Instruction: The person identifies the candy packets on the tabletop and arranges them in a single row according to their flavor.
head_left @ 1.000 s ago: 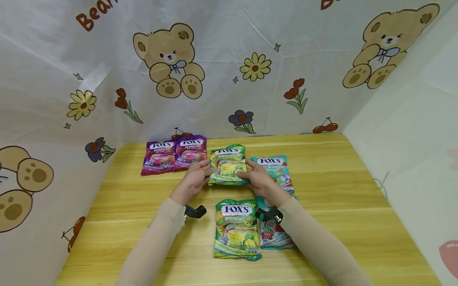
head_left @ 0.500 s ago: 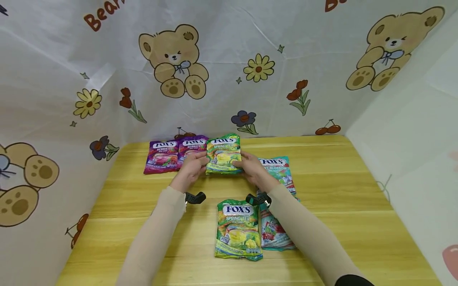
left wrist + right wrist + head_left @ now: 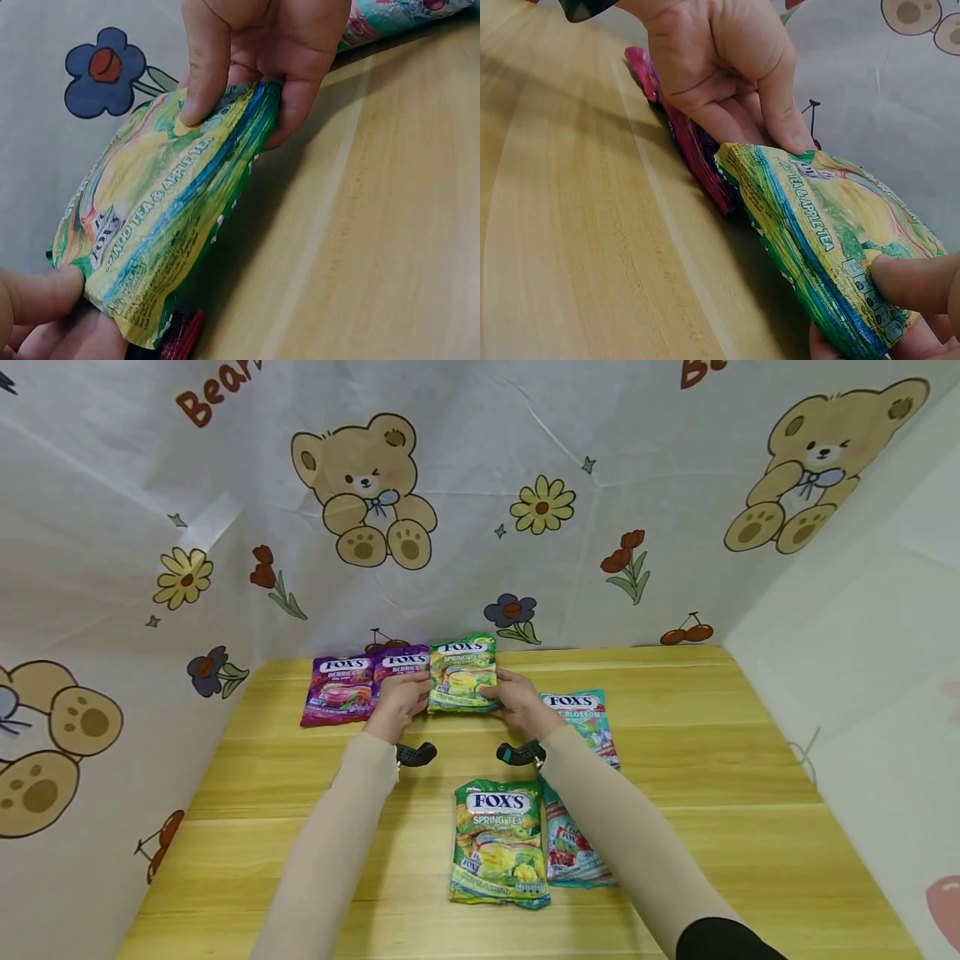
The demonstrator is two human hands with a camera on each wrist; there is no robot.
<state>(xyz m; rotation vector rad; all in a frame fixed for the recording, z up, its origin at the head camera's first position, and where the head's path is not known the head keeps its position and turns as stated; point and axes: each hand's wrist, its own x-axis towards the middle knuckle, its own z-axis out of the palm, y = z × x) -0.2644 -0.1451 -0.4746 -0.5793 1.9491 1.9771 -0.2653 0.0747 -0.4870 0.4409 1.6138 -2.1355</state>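
The green bag point(image 3: 461, 675) was held between both hands near the back edge of the table point(image 3: 712, 760). Its left side was pinched by the left hand point(image 3: 405, 700), and its right side was pinched by the right hand point(image 3: 521, 700); each thumb was laid on the front, with fingers underneath. In the wrist views the bag was tilted and a shadow was seen below it, so it was judged to be raised from the wood.

The main risk was judged to lie on the left. The right purple bag point(image 3: 405, 658) was partly hidden by the left hand, and it could be pushed by the fingers, or its edge could be trapped, if the green bag were lowered too far that way. Whether these two bags were touching could not be told. The wall cloth point(image 3: 630, 435) was near behind, so the top could be bent by too much forward movement. If one side were released too early, the soft bag could be dropped crookedly. The teal bags point(image 3: 573, 852) were crossed over by the right sleeve point(image 3: 622, 827), and they could be dragged if that arm were drawn back low.
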